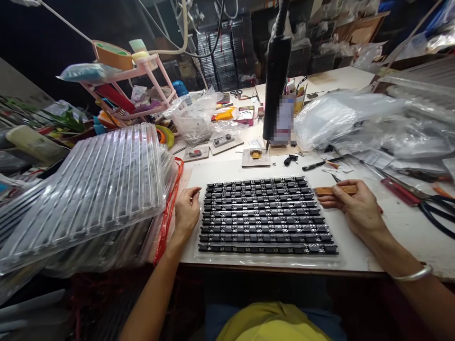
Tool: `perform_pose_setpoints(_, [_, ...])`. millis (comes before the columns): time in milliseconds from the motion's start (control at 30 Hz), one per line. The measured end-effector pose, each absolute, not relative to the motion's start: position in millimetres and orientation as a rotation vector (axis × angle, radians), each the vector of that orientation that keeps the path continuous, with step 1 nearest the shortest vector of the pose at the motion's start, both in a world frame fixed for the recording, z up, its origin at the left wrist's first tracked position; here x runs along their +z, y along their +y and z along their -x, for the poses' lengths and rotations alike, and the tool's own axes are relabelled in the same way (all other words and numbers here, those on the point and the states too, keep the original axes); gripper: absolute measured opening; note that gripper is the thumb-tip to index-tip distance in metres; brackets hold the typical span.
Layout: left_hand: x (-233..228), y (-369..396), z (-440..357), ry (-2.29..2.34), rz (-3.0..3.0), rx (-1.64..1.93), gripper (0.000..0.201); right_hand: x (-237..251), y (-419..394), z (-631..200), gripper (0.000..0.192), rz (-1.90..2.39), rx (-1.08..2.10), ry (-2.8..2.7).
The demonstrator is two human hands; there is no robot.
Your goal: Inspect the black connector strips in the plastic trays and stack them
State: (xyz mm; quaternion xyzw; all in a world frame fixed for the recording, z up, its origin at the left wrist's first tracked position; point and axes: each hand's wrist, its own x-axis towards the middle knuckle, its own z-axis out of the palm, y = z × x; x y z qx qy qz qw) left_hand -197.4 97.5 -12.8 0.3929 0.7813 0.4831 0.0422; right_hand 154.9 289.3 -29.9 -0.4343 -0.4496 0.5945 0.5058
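A clear plastic tray [270,259] lies flat on the white table in front of me. It bears several rows of small black parts [265,215] with silvery metal bits. My left hand [187,213] rests at the tray's left edge, its fingers loosely bent and apart; whether they touch the rim I cannot tell. At the right edge, my right hand [355,203] pinches a flat brown wooden strip [336,190] between thumb and fingers, its left end close to the rows. Beyond the tray, a black electric screwdriver [277,85] hangs upright over a small fixture block [256,157].
Clear ribbed trays [106,175] are stacked at left, beside a red cord [170,203]. A pink rack [131,90] stands behind them. Plastic bags [355,118] fill the back right. Large scissors [432,208] and a black pen-like tool [314,166] lie to the right.
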Motion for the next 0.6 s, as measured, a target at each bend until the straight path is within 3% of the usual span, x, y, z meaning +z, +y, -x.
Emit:
perform_pose_setpoints(333, [-16, 91, 182, 1.996, -0.943, 1.590, 0.045, -27, 289, -156, 0.045, 1.045, 1.482, -1.097])
perform_pose_setpoints(600, [-7, 89, 178, 1.531, -0.687, 1.936, 0.038, -19, 287, -158, 0.041, 0.911, 1.437, -1.079])
